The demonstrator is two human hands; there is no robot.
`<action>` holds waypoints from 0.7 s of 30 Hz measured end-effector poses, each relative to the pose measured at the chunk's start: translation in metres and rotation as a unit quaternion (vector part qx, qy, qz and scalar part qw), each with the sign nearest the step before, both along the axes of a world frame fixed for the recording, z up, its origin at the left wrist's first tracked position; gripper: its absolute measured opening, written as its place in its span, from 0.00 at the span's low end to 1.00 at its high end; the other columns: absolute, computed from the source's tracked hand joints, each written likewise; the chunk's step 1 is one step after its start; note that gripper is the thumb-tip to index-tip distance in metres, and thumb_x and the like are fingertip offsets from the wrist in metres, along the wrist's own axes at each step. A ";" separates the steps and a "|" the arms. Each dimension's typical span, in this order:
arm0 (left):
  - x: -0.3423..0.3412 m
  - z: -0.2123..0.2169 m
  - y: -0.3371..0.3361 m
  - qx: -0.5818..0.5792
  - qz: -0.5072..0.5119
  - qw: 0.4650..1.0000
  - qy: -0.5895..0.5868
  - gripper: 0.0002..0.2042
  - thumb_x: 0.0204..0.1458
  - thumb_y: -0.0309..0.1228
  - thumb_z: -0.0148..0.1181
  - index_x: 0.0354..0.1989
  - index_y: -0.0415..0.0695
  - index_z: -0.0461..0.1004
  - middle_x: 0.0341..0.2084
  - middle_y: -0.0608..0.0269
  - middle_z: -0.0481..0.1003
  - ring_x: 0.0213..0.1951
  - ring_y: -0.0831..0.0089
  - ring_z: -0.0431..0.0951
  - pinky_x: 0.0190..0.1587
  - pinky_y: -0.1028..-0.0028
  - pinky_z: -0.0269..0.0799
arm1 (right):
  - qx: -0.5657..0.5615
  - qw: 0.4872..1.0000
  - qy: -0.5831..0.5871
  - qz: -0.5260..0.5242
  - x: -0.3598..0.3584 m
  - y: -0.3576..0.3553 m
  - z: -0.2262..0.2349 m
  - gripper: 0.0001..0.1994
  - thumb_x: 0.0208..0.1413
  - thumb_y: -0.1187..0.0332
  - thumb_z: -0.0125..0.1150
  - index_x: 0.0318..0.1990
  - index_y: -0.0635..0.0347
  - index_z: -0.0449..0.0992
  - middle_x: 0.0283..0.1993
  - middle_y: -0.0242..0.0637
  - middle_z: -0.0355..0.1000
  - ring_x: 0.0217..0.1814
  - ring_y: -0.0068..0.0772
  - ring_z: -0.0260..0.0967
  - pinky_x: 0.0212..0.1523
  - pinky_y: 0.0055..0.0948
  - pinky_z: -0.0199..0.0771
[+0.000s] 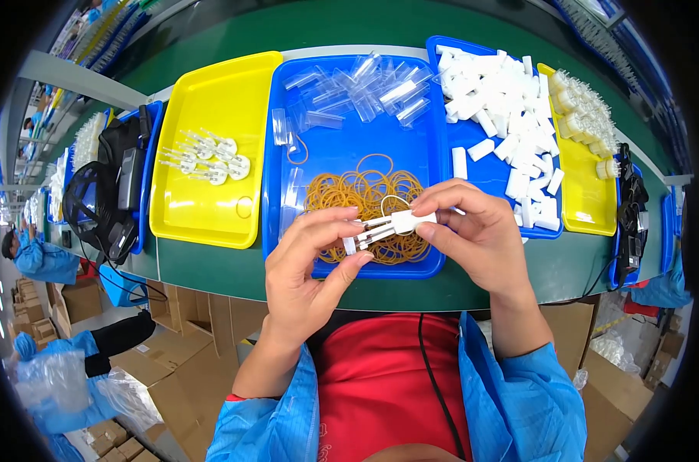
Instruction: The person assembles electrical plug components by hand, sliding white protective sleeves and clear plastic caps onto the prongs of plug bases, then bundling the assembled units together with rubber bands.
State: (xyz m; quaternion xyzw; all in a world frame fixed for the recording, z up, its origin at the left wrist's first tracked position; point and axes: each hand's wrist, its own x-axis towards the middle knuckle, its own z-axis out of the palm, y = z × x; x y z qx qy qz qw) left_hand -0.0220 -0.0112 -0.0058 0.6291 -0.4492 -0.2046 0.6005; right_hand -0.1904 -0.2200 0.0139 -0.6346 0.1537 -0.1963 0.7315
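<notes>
My left hand (pixel 307 269) pinches the flat base of a small white part with thin prongs (pixel 374 232) between thumb and fingers. At the other end of those prongs, my right hand (pixel 476 235) grips a white rectangular block (pixel 405 222) with thumb and forefinger. Block and prongs meet; how far the prongs reach inside is hidden. Both hands hover over the front of a blue tray (pixel 349 150). Below them lies a heap of tan rubber bands (pixel 365 191). A pale loop shows just behind the block; whether it touches the block I cannot tell.
Clear plastic sleeves (pixel 372 88) fill the blue tray's back. Left, a yellow tray (pixel 211 100) holds several similar pronged parts (pixel 215 160). White blocks (pixel 511 138) crowd a blue tray on the right; beyond, a yellow tray (pixel 584 212) carries stacked pale parts. Black cables and adapters (pixel 126 181) lie far left.
</notes>
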 end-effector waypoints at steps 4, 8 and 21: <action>0.000 0.002 0.001 0.025 0.012 0.999 -0.034 0.20 0.58 0.14 0.75 0.59 0.35 0.81 0.63 0.45 0.77 0.60 0.60 0.84 0.60 0.64 0.86 | 0.024 1.000 -0.010 0.008 -0.002 -0.001 -0.002 0.09 0.67 0.86 0.68 0.52 0.70 0.85 0.56 0.42 0.80 0.62 0.32 0.80 0.63 0.33 0.86; -0.001 0.002 -0.001 0.023 0.023 0.997 -0.063 0.20 0.57 0.14 0.76 0.58 0.36 0.82 0.62 0.46 0.79 0.60 0.61 0.85 0.59 0.65 0.86 | 0.036 0.999 -0.023 -0.007 -0.001 0.001 -0.005 0.09 0.68 0.85 0.67 0.52 0.71 0.85 0.57 0.43 0.80 0.61 0.32 0.81 0.63 0.32 0.86; -0.006 0.012 -0.009 0.049 0.048 0.992 -0.105 0.21 0.54 0.21 0.80 0.58 0.39 0.86 0.57 0.48 0.85 0.52 0.60 0.89 0.52 0.67 0.87 | -0.032 0.999 -0.014 -0.001 0.004 0.014 -0.002 0.16 0.62 0.89 0.65 0.55 0.68 0.87 0.60 0.45 0.79 0.62 0.35 0.82 0.63 0.31 0.88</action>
